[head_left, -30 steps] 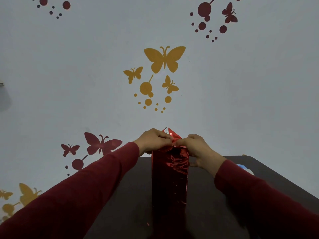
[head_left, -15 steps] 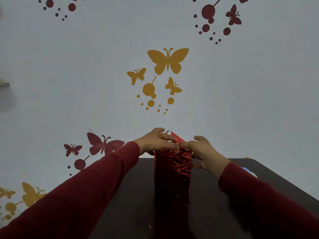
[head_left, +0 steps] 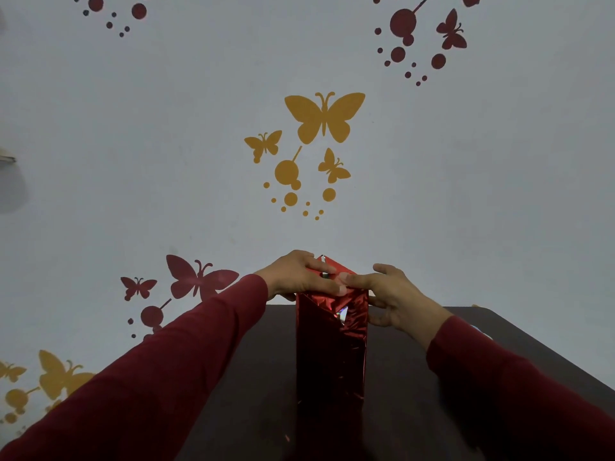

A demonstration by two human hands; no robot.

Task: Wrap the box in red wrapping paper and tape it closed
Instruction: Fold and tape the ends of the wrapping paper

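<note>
Both hands meet over the top of the upright wrapped box (head_left: 331, 347)

Left hand (head_left: 296, 276) lies flat, fingers straight across the top; right hand (head_left: 391, 296) reaches in from the box's right, forefinger extended, other fingers loosely spread

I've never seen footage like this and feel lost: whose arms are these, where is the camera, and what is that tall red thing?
There is no machine here. A person wears a wide-angle camera on the head, so you see that person's own arms in dark red sleeves reaching forward. The tall red thing is a box standing upright on a dark table, already covered in shiny red wrapping paper. The left hand and right hand meet at its top, fingers pressing the paper flaps down. A triangular flap sticks up behind them. Behind is a pale wall with butterfly stickers. No tape is visible.
</note>
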